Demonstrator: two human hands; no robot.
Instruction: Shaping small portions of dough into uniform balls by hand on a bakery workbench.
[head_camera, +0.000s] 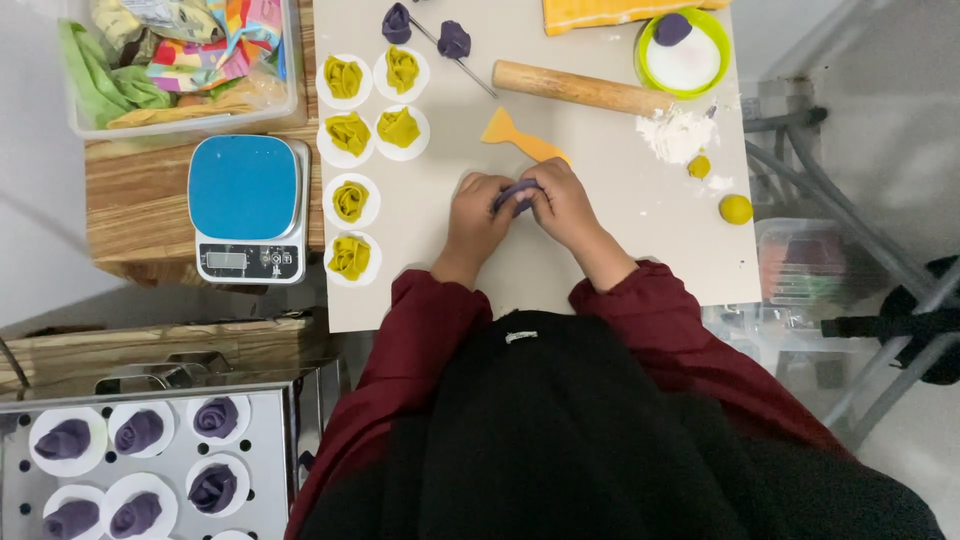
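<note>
Shaping: both hands meet over the middle of the pale grey work mat (600, 250) on the table, pinching one small purple strip of dough (515, 196) between them.
Left hand (477, 210): fingers curled tight on the near-left end of the purple dough, wrist resting low on the mat.
Right hand (563, 205): fingers closed on the other end, thumb tucked against the left hand.
Dough position: held just above the mat, mostly hidden by the fingers, so its exact shape cannot be told.
Beside the hands: an orange plastic scraper (520, 138) lies just beyond the knuckles; a wooden rolling pin (580, 88) lies farther off.
To the left: six yellow-green folded dough flowers on white paper rounds (349, 201), in a column near the mat's edge.
Further off: a blue-topped kitchen scale (247, 205); a metal steamer tray (265, 470) of purple dough roses at lower left.
Flour: a loose white heap (675, 132) near a small yellow dough ball (736, 209).
Risk: thin dough may tear or smear if the pinch is too hard, I judge; an elbow swing left could crush the finished flowers.
</note>
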